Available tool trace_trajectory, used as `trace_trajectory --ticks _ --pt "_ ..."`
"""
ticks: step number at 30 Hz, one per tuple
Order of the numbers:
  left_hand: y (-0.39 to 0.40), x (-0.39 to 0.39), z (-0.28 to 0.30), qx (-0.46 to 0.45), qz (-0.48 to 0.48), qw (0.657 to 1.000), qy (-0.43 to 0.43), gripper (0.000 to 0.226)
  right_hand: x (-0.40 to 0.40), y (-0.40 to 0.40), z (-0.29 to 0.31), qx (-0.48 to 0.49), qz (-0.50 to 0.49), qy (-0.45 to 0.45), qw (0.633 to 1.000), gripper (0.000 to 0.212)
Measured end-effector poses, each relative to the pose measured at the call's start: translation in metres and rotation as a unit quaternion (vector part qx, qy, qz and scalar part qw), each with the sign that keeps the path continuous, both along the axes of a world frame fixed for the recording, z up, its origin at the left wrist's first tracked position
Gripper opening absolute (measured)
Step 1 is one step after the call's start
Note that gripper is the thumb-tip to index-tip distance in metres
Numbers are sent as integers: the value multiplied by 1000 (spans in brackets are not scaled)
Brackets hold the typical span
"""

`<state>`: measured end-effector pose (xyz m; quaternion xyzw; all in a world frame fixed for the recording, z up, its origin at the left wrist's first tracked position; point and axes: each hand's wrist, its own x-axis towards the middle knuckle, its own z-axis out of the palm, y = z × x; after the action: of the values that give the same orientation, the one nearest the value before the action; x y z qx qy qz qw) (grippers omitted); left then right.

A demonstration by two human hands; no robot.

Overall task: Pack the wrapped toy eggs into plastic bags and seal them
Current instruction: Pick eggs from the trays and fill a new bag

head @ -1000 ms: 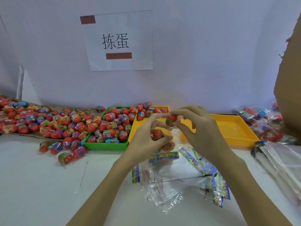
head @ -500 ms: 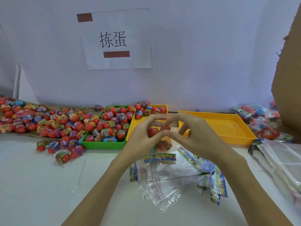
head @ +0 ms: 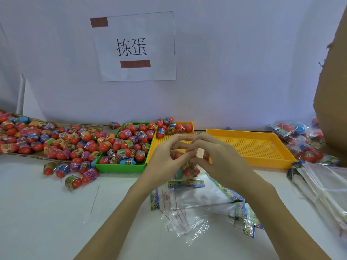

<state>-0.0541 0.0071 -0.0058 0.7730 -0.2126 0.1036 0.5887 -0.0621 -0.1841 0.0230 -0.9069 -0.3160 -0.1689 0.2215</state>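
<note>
Near the middle of the white table (head: 47, 212), two hands met above a small clear plastic bag (head: 187, 168). Both the left hand (head: 165, 162) and the right hand (head: 219, 158) had their fingers curled in, pinching the top of that bag between them. Red toy eggs sat inside the bag, though the fingers hid how many. Just under the bag, nearer the person, lay a heap of empty bags (head: 197, 209) with bright printed strips.

Farther back, a green tray (head: 120, 167) was full of wrapped eggs (head: 129, 145). A yellow tray (head: 150, 152) touched its right side and held a few eggs at its far end. Another yellow tray (head: 251, 147) sat to the right. Many loose eggs (head: 47, 139) were spread over the far left of the table. Filled bags (head: 300, 139) were piled at the far right, near a brown cardboard sheet (head: 332, 109). On the wall behind hung a paper sign (head: 137, 45).
</note>
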Motion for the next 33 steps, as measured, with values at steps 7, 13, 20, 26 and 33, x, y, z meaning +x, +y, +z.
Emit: trace_trajectory --ticks 7,13,20,26,33 --pt "2 1 0 -29 1 999 27 30 -1 1 -2 -23 -40 -8 999 19" --pt "0 -2 2 -48 -14 997 63 30 3 -4 -3 4 -20 13 1000 12" --pt "0 -2 5 -142 -16 980 137 26 7 -7 0 151 -24 -27 988 10" --pt "-4 -3 8 -162 -62 964 200 27 9 -6 -4 152 -34 -36 987 15" --pt "-2 0 9 -154 -33 969 192 33 8 -6 -4 135 -75 -37 987 18"
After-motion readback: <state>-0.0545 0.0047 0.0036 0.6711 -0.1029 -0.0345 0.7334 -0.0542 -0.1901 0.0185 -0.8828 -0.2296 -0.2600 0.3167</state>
